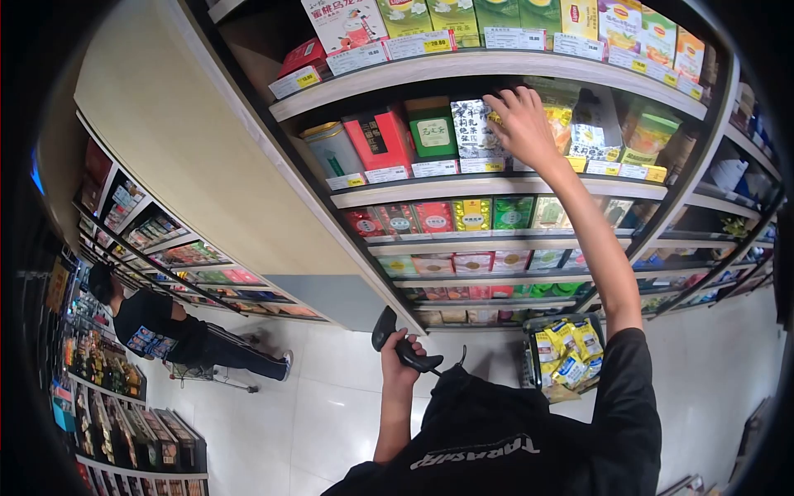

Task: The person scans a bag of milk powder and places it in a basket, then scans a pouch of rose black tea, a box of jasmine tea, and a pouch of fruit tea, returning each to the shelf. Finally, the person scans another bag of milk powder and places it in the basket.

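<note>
My left hand [400,360] is wrapped round the handle of a black handheld barcode scanner [407,350], held low in front of the shelf. Up at the second shelf, my right hand [527,126] has its fingers curled at the right edge of a white tea box [475,132] with black lettering; the box still stands on the shelf, and my thumb is mostly hidden. To the left of it are a green tea box [432,128] and a red tea box [379,140]. A yellow pouch [560,128] is just right of my hand.
Tea boxes line the top shelf [496,64]. Smaller packets fill the lower shelves. On the floor at right, a dark basket [529,364] holds yellow packets [569,351]. A person in black [157,322] stands at left beside a shopping cart [211,376]. A wooden panel [215,149] flanks the shelf.
</note>
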`<move>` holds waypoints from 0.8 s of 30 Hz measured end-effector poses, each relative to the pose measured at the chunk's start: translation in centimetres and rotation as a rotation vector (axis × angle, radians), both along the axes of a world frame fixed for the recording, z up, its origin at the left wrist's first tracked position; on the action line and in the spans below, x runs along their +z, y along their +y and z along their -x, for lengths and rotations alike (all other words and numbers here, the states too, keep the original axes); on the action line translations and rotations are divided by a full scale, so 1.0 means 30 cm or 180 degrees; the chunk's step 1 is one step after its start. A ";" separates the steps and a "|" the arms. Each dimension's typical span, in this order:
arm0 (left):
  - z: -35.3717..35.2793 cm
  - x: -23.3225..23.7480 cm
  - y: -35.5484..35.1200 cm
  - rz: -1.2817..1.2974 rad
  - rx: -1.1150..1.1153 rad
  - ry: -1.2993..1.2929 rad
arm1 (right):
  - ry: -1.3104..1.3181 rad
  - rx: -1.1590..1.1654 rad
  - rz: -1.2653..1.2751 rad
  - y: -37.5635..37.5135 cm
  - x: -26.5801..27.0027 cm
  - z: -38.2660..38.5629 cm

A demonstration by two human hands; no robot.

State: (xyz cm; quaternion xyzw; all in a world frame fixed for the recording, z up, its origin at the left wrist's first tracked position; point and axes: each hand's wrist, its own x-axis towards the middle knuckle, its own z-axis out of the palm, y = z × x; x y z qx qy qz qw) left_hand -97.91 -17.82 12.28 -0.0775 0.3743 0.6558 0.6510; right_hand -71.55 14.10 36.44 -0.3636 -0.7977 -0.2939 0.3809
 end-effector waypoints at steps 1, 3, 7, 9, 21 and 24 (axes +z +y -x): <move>-0.001 -0.009 -0.004 0.0018 -0.0008 0.0005 | 0.0105 0.0079 -0.0078 -0.029 -0.013 0.005; 0.005 -0.045 -0.011 0.0075 -0.0003 0.0088 | 0.0333 0.0199 -0.0219 -0.110 -0.050 0.008; 0.039 -0.161 -0.018 0.0317 0.0021 0.0247 | 0.0692 0.0450 0.0392 -0.319 -0.305 -0.048; 0.068 -0.246 -0.026 0.0492 0.0073 0.0209 | 0.0914 0.0471 0.1008 -0.428 -0.547 -0.097; 0.053 -0.449 0.064 0.0848 -0.0540 0.0705 | 0.2701 -0.1573 0.5663 -1.338 -2.074 -0.554; -0.026 -0.441 0.111 0.0922 -0.0841 0.0729 | 0.2864 -0.1916 0.5835 -1.409 -2.130 -0.594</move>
